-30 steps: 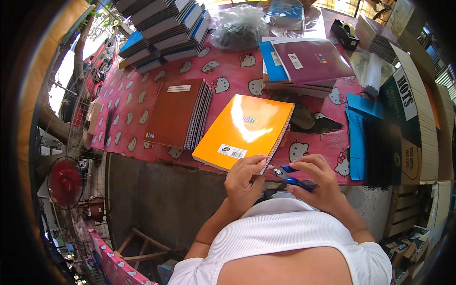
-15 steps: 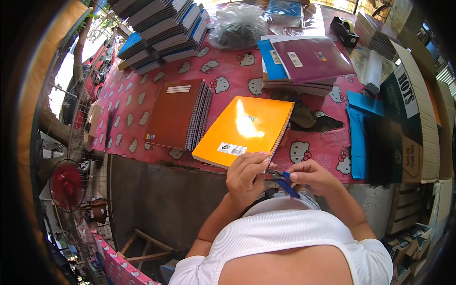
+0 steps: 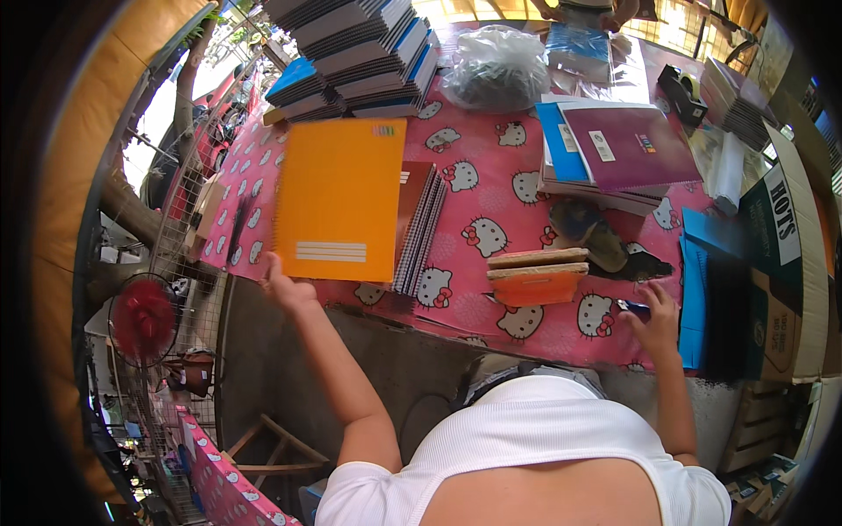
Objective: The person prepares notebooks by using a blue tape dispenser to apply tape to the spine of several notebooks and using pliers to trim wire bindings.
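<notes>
Holding the orange notebook [image 3: 340,200] up off the table [image 3: 491,188] with the left hand [image 3: 282,285], way out to the left. Gripped at its lower left corner, fingers mostly tucked behind the cover, so can't really tell how they're set beyond being closed on that corner. Long axis running up and down in view, near enough upright, back cover facing the camera. Hanging right over the brown spiral notebook [image 3: 421,223], covering its left part; whether touching it or just above, can't tell.

Right hand [image 3: 653,314] nowhere near it. Resting down at the near right edge of the pink cartoon-cat tablecloth [image 3: 465,175], fingers curled over a small blue pen-like thing [image 3: 633,307], looks like a loose pinch but partly hidden. So the orange one sits well apart to the left of that hand, with an orange-and-tan stack [image 3: 537,274] lying between the two.

Left hand obviously the nearer one, already on it. Brown notebook's spiral edge runs along the same up-down line as the orange cover, so both line up pretty neatly. Further back: piles of dark spiral notebooks [image 3: 360,44], a clear plastic bag [image 3: 495,66], a maroon notebook [image 3: 627,145] on blue ones, blue folders [image 3: 702,298] at the right.
</notes>
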